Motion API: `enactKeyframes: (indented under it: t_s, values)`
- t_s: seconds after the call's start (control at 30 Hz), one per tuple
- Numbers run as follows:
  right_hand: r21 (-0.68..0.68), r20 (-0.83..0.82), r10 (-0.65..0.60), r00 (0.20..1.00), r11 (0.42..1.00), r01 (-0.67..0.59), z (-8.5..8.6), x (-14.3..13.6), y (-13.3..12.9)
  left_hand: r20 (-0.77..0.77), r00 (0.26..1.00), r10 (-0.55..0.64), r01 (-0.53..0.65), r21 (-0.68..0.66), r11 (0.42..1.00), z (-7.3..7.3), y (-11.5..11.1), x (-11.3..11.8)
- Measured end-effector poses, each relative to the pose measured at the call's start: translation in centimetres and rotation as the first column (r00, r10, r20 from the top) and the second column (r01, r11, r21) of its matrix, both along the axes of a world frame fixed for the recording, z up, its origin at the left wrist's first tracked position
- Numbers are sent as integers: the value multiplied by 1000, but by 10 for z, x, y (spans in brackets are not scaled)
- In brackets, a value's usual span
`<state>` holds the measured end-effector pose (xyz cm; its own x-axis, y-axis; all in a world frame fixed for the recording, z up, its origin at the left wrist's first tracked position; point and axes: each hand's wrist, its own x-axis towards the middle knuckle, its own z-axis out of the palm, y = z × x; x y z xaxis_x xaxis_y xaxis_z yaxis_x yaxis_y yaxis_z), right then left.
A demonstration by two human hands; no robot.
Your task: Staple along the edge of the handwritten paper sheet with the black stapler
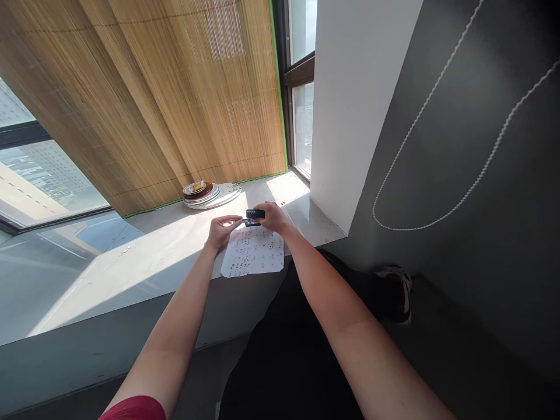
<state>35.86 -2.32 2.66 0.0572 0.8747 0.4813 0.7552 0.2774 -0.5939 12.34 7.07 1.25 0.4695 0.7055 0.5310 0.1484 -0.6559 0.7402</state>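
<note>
My right hand (272, 217) grips a small black stapler (255, 214) over the window ledge. Its upper and lower parts stand apart, with a thin metallic piece between them. From the left, my left hand (221, 230) reaches in with its fingertips pinched together at the stapler's end. Whatever lies between those fingertips is too small to make out. Beneath both hands, a white sheet of paper (258, 256) with rows of dark handwriting lies on the ledge, close to its front edge. Part of the sheet's far side is hidden by the hands and stapler.
A stack of plates (212, 198) stands farther back on the pale ledge (144, 256). Behind it hangs a bamboo blind (175, 99) in front of the windows. A white wall column (350, 105) and a looped beaded cord (411, 227) are on the right.
</note>
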Motion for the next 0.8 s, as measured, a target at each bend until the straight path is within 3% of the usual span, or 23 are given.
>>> enactKeyframes:
  t_s: [0.27, 0.8]
  values:
    - [18, 23, 26, 999, 999, -26, -1, 4, 0, -70, 995, -67, 75, 105, 992, 3, -6, 1]
    - [33, -15, -11, 1000, 999, 12, -3, 13, 4, -65, 996, -54, 66, 202, 977, 5, -10, 2]
